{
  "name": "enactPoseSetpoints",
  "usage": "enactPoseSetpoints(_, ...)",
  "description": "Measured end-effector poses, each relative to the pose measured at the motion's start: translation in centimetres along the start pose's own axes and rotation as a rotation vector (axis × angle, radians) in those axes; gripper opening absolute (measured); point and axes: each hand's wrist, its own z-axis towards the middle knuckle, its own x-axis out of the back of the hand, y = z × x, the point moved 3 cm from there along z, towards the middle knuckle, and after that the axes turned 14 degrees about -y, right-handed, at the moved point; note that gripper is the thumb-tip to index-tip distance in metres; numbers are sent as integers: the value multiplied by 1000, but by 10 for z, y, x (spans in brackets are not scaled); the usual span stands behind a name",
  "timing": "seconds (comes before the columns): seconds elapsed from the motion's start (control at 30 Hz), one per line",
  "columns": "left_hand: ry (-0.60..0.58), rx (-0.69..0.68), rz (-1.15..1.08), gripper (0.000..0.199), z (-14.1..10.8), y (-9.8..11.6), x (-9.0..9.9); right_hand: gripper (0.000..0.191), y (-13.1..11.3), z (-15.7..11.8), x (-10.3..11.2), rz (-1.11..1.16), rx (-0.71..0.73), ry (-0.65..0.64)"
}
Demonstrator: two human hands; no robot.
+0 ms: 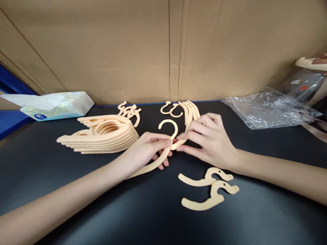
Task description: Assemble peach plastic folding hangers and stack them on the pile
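Both hands hold parts of a beige plastic hanger (171,123) over the middle of the black table. My left hand (150,146) is closed on it just below the curved hook, thumb on top, and one long arm runs down under my wrist. My right hand (209,139) pinches a second arm piece (178,144) whose end meets the hanger at the joint; whether they are locked together I cannot tell. In front of my right wrist lie two loose hanger pieces (201,205) with short curved arms. Left of my hands sits a stack of folded hangers (109,139).
Loose hook pieces (130,110) lie behind the stack, with more hooks (171,109) and several arm pieces (189,110) behind my right hand. A tissue pack (61,105) is at back left, a clear plastic bag (265,109) at back right. Cardboard (122,51) walls the table's far edge.
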Motion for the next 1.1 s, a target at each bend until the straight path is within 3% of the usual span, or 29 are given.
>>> enactPoseSetpoints(0.73, 2, 14, 7, 22, 2, 1, -1, 14, 2, 2, -2, 58, 43, -37)
enactPoseSetpoints(1.1, -12, 8, 5, 23, 1, 0, -1, 24, 2, 2, -4, 97, 61, -81)
